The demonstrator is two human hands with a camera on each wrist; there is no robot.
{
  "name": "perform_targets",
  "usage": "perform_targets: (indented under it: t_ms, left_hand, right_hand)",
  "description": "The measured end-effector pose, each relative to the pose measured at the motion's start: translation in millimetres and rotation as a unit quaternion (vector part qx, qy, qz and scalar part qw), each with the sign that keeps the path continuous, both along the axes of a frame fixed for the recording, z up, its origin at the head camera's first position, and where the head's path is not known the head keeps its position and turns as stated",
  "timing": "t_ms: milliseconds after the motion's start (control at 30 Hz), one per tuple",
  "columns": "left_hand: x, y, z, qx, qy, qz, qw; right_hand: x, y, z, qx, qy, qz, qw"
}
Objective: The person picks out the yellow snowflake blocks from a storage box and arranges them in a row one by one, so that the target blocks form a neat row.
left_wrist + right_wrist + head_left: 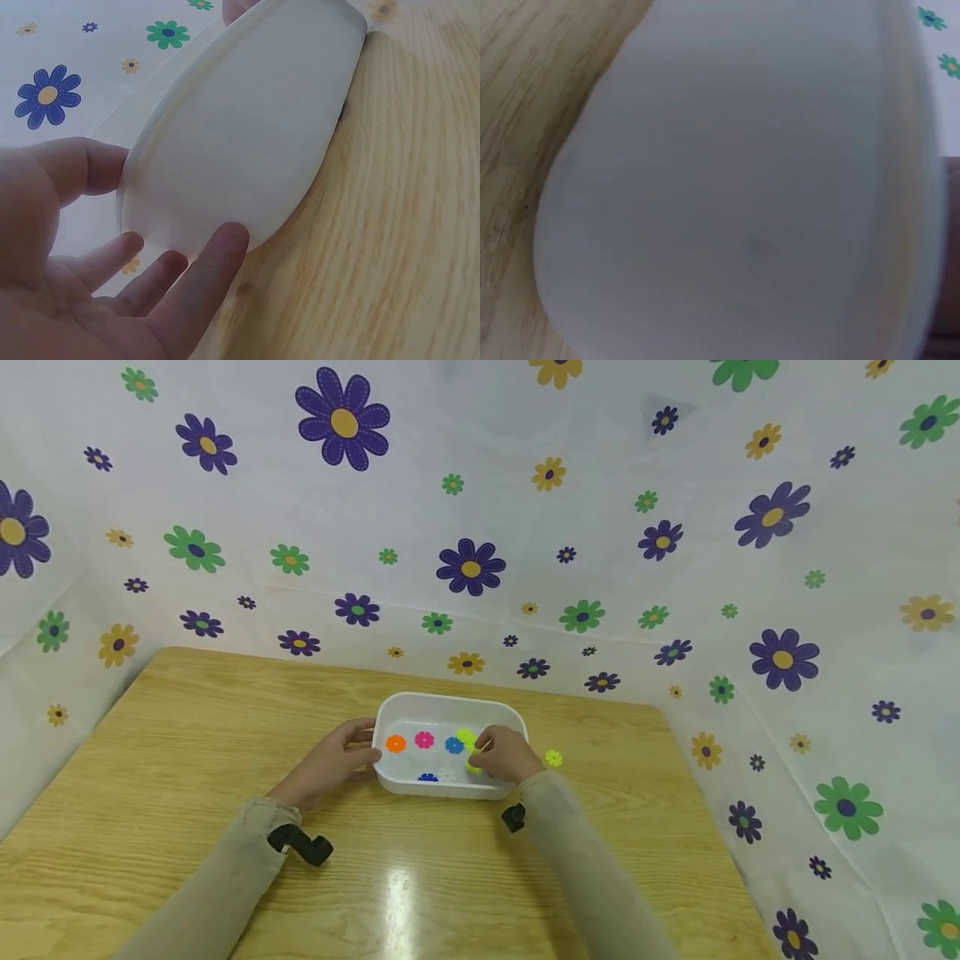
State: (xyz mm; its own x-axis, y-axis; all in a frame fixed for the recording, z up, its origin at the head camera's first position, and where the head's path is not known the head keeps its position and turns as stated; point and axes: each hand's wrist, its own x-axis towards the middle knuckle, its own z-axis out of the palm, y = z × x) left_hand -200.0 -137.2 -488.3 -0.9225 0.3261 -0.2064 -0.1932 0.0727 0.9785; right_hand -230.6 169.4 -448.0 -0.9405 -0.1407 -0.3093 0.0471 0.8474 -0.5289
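The head view is bright, a streak of glare on the counter. Both wrist views are dimmer, the right one showing the container blurred.

Tub: plain wht in & out. Discs in tub: orange disc, hot-pink disc, med. blue disc, dk. blue disc, whitish disc, neon yel.-grn. discs. Outer disc on table: neon yel. too. Table: yel.-brn. wood, wavy grain. Cloth: wht w/ scattered purple, grn. & yel. flowers; purple ones w/ yel. or grn. centres, biggest w/ stitch-like dashes on petals. Sleeves: plain pale beige. Wrist cams: blk.
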Motion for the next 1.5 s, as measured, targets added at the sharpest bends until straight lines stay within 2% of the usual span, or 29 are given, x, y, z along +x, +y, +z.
perform_targets:
  t_ms: [133,233,467,600,733,867,1000,1100,1267,1367,1500]
  left_hand:
    - [0.4,0.9,0.0,0.0,0.0,-0.001,1.0]
    - [0.1,1.6,-1.2,-0.002,-0.002,0.0,1.0]
    - [-1.1,1.2,-4.2,0.001,-0.005,0.0,1.0]
    - [-0.9,-0.1,-5.1,-0.003,-0.001,0.002,1.0]
    - [0.3,0.1,-4.0,-0.005,0.0,0.004,1.0]
    - [1.3,0.0,-2.7,-0.004,0.0,0.003,1.0]
    - [1.8,-0.9,-2.3,-0.002,0.002,0.001,1.0]
    - [4.1,0.1,-2.0,-0.001,0.001,0.002,1.0]
    - [8.9,2.5,-1.0,0.001,-0.003,0.005,1.0]
    - [11.5,3.8,-0.6,-0.001,-0.003,0.009,1.0]
    - [11.3,3.0,-3.6,-0.003,-0.006,0.011,0.9999]
  right_hand:
    - [-0.4,-4,-8.7,0.039,0.007,0.017,0.9991]
    - [-0.5,-6,-15.2,0.046,0.015,0.02,0.9986]
    - [-1.6,-9,-21.9,0.053,0.026,0.025,0.9979]
    - [-0.4,-10,-20.9,0.038,0.027,0.027,0.9986]
    - [0.4,-8,-19.3,-0.011,0.006,0.018,0.9998]
    - [0.1,-5,-15.9,-0.072,-0.025,0.013,0.997]
    - [1.5,-2,-10.6,-0.148,-0.03,0.006,0.9884]
    - [4.6,3,-5.5,-0.209,-0.027,-0.011,0.9775]
    - [10.5,21,4.0,-0.263,-0.001,-0.05,0.9636]
    - [14.2,36,9.3,-0.292,0.031,-0.076,0.953]
    - [14.0,65,10.4,-0.305,0.076,-0.103,0.9438]
